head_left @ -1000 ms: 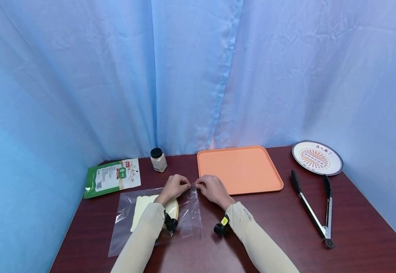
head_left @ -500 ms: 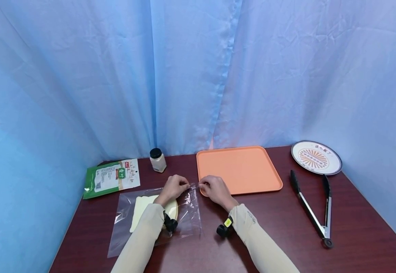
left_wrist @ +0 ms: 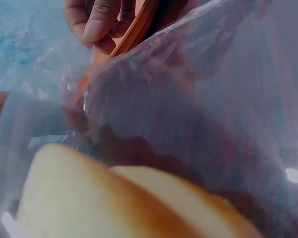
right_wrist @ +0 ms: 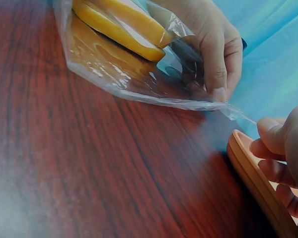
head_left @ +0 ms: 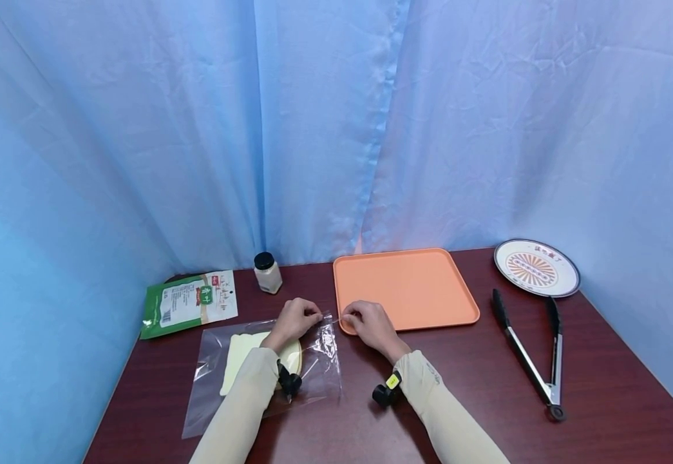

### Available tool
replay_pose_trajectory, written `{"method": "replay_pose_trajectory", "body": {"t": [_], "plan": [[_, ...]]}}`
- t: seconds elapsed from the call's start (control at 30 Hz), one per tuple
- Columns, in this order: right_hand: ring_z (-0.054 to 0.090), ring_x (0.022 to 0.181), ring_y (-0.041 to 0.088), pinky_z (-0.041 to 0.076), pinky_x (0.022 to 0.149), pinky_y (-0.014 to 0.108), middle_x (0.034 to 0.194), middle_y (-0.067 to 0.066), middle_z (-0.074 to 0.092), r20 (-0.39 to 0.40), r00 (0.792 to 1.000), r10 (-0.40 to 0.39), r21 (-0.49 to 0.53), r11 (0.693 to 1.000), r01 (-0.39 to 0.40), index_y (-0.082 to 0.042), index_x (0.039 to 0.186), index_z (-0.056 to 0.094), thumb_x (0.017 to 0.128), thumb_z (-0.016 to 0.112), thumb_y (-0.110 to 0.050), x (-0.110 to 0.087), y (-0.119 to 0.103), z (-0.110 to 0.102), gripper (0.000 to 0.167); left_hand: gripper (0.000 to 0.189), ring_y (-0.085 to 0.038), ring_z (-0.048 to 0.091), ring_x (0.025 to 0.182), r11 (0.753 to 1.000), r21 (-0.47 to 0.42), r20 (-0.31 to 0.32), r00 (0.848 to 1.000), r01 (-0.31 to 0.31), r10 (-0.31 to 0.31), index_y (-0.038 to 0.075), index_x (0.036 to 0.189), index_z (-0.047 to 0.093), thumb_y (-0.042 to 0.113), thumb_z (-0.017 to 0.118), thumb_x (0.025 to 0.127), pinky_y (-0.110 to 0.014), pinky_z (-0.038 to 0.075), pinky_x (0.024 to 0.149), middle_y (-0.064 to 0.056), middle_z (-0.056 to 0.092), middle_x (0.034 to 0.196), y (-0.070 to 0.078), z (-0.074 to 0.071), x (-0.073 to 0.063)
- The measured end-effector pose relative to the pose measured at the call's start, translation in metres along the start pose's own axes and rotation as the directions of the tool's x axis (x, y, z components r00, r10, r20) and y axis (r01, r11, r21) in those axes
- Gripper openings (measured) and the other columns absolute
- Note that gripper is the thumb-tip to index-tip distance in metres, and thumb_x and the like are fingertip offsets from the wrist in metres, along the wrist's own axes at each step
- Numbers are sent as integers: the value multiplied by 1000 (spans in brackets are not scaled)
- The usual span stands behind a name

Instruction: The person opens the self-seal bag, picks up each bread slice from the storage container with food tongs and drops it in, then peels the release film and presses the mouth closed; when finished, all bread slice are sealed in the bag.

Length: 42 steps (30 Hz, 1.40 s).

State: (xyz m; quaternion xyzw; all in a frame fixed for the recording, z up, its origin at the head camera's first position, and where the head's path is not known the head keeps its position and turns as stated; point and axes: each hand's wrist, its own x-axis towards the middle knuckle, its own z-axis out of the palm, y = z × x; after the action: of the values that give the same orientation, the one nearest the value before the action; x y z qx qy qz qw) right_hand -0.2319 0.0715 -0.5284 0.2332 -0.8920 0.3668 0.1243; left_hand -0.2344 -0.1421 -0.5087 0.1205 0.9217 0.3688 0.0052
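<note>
A clear plastic bag [head_left: 205, 370] lies on the dark red table with pale bread slices [head_left: 239, 354] inside. Their brown crusts show through the film in the right wrist view, and the bread [left_wrist: 79, 198] fills the lower left wrist view. At the bag's far right corner, my left hand [head_left: 294, 321] pinches the film near its open-looking edge. Between thumb and forefinger my right hand [head_left: 373, 327] pinches the end of a thin clear strip [right_wrist: 243, 115], stretched taut from that corner. The right hand is beside the orange tray's near left corner, overlapping it in the head view.
The orange tray [head_left: 406, 290] stands behind the right hand. A green and white packet [head_left: 188, 303] and a black-capped jar [head_left: 268, 276] are at the back left. Black-tipped tongs [head_left: 527, 367] lie spread on the right, below a patterned plate [head_left: 562, 274]. Blue curtains surround the table.
My right hand has moved a little to the right, away from the left hand, drawing the thin strip out longer. The left hand has stayed at the bag's corner.
</note>
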Motion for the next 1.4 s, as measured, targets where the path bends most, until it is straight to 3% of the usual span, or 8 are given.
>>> {"method": "replay_pose_trajectory", "body": {"t": [0.37, 1.4], "plan": [[68, 81, 13, 54, 75, 31, 83, -3, 73, 3, 999, 52, 13, 999, -52, -17, 84, 73, 91, 72, -13, -4, 6, -10, 7, 10, -8, 56, 67, 1000, -19, -3, 1000, -14, 14, 9, 82, 78, 8, 71, 89, -23, 46, 65, -4, 75, 80, 0, -2, -1], [64, 75, 8, 53, 73, 29, 79, -5, 71, 5, 997, 73, -17, 997, -73, -18, 84, 72, 92, 71, -14, -21, 21, -30, 9, 10, -6, 57, 65, 999, -41, -16, 999, -31, 30, 7, 84, 78, 7, 70, 89, -23, 48, 63, -5, 76, 80, -1, -1, -3]]}}
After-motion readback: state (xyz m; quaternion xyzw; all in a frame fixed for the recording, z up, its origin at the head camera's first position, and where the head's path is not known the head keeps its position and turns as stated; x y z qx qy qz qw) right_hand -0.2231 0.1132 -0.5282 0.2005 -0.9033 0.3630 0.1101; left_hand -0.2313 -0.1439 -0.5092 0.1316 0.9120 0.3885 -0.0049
